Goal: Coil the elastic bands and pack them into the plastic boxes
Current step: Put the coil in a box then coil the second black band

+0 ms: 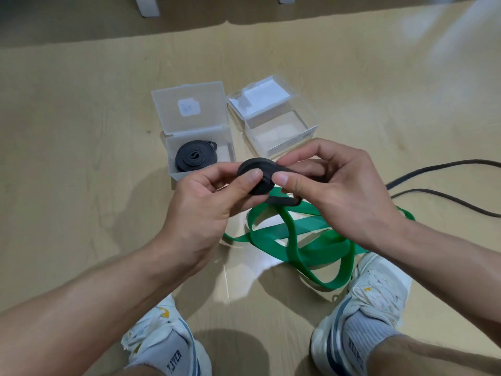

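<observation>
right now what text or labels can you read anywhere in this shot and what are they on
"AYER" after an unclear first letter: printed up the left sock.
Right sock: dark lettering, too distorted to read.
Sticker on the lid of the frosted box: faint marks, too small to read.
White paper in the lid of the clear box: no print that I can make out.
Small yellow marks on the shoes: logos, not words.
</observation>
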{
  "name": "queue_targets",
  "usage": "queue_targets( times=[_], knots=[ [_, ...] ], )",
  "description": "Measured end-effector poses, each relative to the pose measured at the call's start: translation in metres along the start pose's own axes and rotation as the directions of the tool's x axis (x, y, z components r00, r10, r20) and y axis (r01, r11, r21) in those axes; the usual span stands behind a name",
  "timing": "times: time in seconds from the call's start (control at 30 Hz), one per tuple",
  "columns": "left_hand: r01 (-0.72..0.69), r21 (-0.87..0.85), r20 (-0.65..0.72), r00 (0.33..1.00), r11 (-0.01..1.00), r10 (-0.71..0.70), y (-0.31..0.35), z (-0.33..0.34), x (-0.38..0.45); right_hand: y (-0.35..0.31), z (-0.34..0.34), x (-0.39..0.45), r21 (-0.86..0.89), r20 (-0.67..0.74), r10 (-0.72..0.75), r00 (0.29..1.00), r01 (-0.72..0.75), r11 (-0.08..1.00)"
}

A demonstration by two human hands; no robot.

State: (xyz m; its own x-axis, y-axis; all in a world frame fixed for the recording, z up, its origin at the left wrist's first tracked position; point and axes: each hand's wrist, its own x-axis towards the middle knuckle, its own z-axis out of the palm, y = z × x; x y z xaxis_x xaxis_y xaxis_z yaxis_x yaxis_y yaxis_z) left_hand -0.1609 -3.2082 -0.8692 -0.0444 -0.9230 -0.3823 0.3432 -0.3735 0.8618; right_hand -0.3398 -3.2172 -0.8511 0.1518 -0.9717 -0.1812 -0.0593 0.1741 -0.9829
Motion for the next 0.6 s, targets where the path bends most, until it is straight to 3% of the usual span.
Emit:
queue_targets(
  times=[0.23,0.3,0.37,0.47,0.53,0.6],
  knots=[
    [0.000,-0.091,0.019,1.000,0.996,0.002,0.002,0.003,-0.002,0.005,0.010,-0.002,0.099,-0.066,-0.014,0.998,0.020,0.995],
    [0.060,-0.104,0.067,0.996,0.993,-0.053,0.000,0.001,-0.003,0.006,0.007,-0.003,0.024,-0.082,-0.032,0.996,0.034,0.999],
    [0.028,0.073,0.108,0.993,0.997,-0.036,-0.003,-0.006,-0.001,0.006,0.000,-0.004,-0.175,-0.040,-0.099,0.994,0.090,0.980],
    [-0.211,0.534,0.195,0.973,0.819,0.124,-0.003,-0.017,0.000,0.006,-0.009,-0.004,-0.527,0.200,-0.269,0.942,0.335,0.781],
    [-0.263,0.636,0.237,0.961,0.725,0.141,-0.001,-0.015,-0.001,0.008,-0.013,-0.002,-0.630,0.339,-0.336,0.879,0.477,0.613],
    [-0.223,0.622,0.214,0.971,0.751,0.111,0.002,-0.012,-0.002,0.009,-0.014,-0.001,-0.660,0.416,-0.370,0.830,0.556,0.505]
  ],
)
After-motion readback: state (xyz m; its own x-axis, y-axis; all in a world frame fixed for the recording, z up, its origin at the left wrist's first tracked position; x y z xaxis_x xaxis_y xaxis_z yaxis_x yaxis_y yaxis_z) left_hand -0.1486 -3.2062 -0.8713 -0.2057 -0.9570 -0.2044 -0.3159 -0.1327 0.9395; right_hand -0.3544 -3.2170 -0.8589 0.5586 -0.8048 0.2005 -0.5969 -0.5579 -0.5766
